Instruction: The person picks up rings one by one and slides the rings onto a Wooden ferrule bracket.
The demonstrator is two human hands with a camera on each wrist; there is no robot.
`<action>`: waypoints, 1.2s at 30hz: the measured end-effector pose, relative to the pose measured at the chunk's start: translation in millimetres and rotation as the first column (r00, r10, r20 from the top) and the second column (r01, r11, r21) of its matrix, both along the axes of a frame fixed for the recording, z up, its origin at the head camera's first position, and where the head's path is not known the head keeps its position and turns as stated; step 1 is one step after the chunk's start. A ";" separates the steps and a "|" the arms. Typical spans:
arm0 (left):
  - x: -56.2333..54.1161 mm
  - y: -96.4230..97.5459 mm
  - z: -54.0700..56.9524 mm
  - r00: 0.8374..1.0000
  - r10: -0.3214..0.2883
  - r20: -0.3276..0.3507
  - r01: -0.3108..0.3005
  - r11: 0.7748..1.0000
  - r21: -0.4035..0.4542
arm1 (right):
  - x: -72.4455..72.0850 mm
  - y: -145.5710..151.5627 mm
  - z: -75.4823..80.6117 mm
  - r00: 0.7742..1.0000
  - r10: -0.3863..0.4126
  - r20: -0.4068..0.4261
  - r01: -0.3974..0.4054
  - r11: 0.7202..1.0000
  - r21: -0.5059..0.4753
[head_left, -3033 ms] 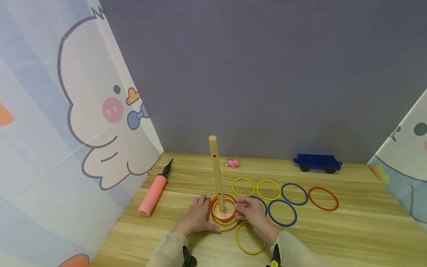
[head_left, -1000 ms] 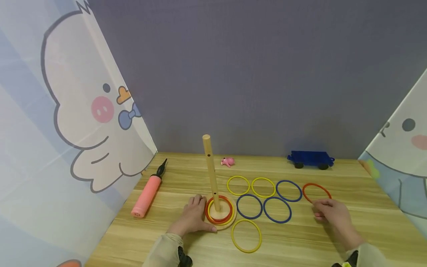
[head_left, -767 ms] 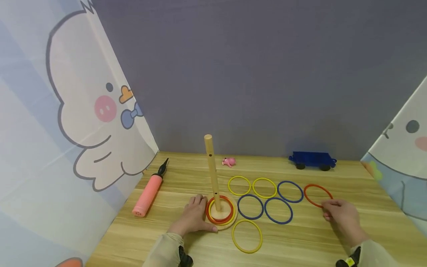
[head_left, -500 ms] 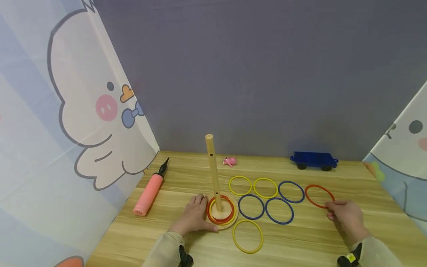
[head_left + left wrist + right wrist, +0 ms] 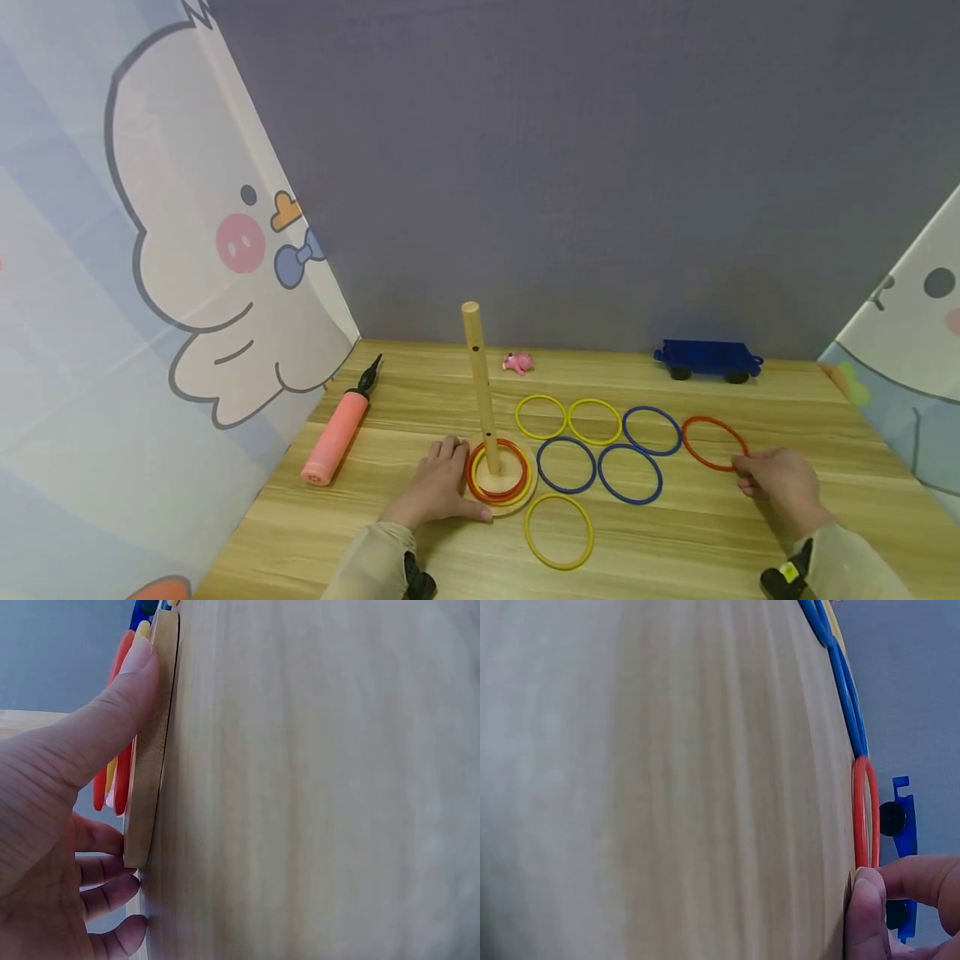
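A wooden ring-toss stand (image 5: 484,400) has its peg upright on a round base (image 5: 530,498); red rings (image 5: 504,498) and a yellow ring lie around the peg's foot. My left hand (image 5: 437,492) grips the base at its left, thumb along the near edge and fingers against the side, as the left wrist view (image 5: 97,750) shows. On the right, my right hand (image 5: 783,483) pinches the near right edge of a loose red ring (image 5: 693,452) between thumb and forefinger. That ring (image 5: 859,814) lies low along the tabletop and meets a blue ring (image 5: 628,409).
Two yellow rings (image 5: 542,396) and several blue rings (image 5: 660,479) lie between stand and red ring, with another yellow ring (image 5: 559,568) nearer. A pink hand pump (image 5: 336,437) lies left. A small pink figure (image 5: 519,362) and blue toy wagon (image 5: 708,358) stand by the back wall.
My right hand has left the rings at the stand, moved right and taken hold of the loose red ring, which has slid slightly left. My left hand has stayed on the base.
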State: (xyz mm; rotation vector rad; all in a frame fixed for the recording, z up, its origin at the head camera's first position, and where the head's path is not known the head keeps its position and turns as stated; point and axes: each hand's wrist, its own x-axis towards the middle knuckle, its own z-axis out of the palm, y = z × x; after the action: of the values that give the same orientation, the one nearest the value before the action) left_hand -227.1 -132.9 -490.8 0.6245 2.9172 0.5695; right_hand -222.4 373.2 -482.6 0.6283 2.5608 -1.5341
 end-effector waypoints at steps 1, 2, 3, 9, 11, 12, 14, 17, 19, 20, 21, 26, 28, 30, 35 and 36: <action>0.1 0.1 0.4 1.000 -0.001 0.001 0.001 1.000 0.004 | 0.8 0.3 0.5 1.000 0.008 -0.003 -0.008 1.000 0.005; 0.1 0.2 0.7 1.000 -0.001 0.001 0.001 1.000 0.006 | 1.8 0.4 1.0 1.000 0.016 -0.003 -0.016 1.000 0.015; 0.3 0.3 0.9 1.000 -0.002 0.003 0.002 1.000 0.011 | 2.7 0.7 1.5 1.000 0.029 -0.006 -0.029 0.999 0.028; 2.2 1.7 3.7 1.000 -0.004 0.002 0.004 1.000 0.024 | 8.5 -1.8 2.4 0.990 0.143 0.004 -0.140 0.967 0.211; 2.9 2.3 4.5 1.000 -0.002 0.001 0.002 1.000 0.022 | 9.6 -3.6 2.6 0.984 0.177 0.007 -0.172 0.943 0.286; 3.3 2.6 5.0 1.000 -0.002 -0.002 0.002 1.000 0.020 | 9.8 -4.4 2.6 0.982 0.187 0.008 -0.181 0.933 0.310; 3.7 3.1 5.5 1.000 -0.002 -0.007 0.002 1.000 0.018 | 10.1 -6.4 3.0 0.980 0.198 0.018 -0.192 0.921 0.340; 4.2 3.6 6.1 1.000 -0.002 -0.012 0.002 1.000 0.015 | 9.6 -8.1 3.9 0.980 0.198 0.023 -0.194 0.918 0.346; 4.1 3.7 6.1 1.000 -0.002 -0.015 0.002 1.000 0.013 | 9.6 -9.1 4.5 0.980 0.200 0.022 -0.196 0.921 0.337; 4.1 3.8 6.3 1.000 -0.002 -0.016 0.002 1.000 0.013 | 9.5 -9.6 4.9 0.979 0.201 0.021 -0.197 0.924 0.328; 4.2 3.9 6.8 1.000 -0.001 -0.015 0.001 1.000 0.013 | 9.4 -10.2 4.9 0.980 0.200 0.023 -0.197 0.928 0.315; 4.3 3.9 8.1 1.000 -0.001 -0.007 0.001 1.000 0.015 | 9.3 -15.4 6.7 0.983 0.181 0.028 -0.182 0.950 0.252; 3.9 3.7 7.6 1.000 -0.001 -0.005 0.001 1.000 0.013 | 9.7 -17.6 7.1 0.985 0.175 0.007 -0.172 0.957 0.236; 3.4 3.6 6.8 1.000 0.001 -0.005 -0.001 1.000 0.008 | 10.0 -19.9 7.0 0.985 0.170 -0.020 -0.162 0.964 0.211; 2.9 3.6 6.0 1.000 0.005 -0.001 -0.005 1.000 0.002 | 9.8 -26.7 7.0 0.983 0.174 -0.060 -0.161 0.970 0.184; 2.9 3.7 6.0 1.000 0.006 0.001 -0.006 1.000 0.002 | 9.7 -28.5 7.6 0.981 0.181 -0.065 -0.166 0.967 0.193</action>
State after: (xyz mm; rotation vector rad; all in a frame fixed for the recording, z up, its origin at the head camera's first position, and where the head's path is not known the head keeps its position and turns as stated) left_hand -224.2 -129.2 -484.8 0.6156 2.9191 0.5737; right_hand -212.7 344.8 -475.0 0.3501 2.7591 -1.3026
